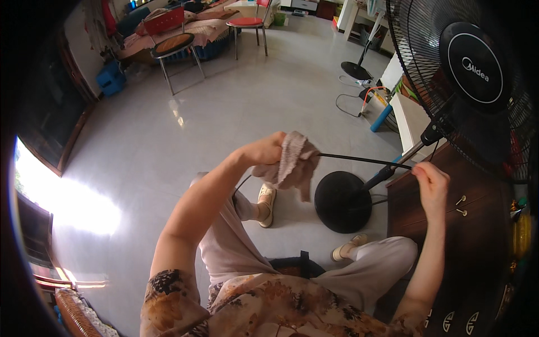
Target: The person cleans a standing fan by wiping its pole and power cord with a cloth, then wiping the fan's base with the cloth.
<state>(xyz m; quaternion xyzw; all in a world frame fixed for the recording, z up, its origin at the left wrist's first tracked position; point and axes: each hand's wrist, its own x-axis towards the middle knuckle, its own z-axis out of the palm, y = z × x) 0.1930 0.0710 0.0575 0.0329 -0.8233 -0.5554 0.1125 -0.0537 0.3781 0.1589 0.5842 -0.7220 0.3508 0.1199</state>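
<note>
My left hand (267, 148) grips a greyish-pink cloth (297, 162) that is wrapped around a black cord (364, 159). Stretched nearly straight, the cord runs from the cloth to my right hand (433, 181), which pinches it between thumb and fingers. A further length of cord emerges on the near side of the cloth and drops toward my left knee. Beyond my right hand stands a black Midea floor fan (473, 67), its round base (342, 202) resting on the floor between my feet and the cabinet. The cord's ends cannot be made out.
A dark wooden cabinet (446, 219) with small metal handles stands close on my right. Farther off are a second fan base (357, 70) and loose cables (347, 105) on the floor. Two chairs, one with a red seat (245, 22), stand near a covered bed (177, 31).
</note>
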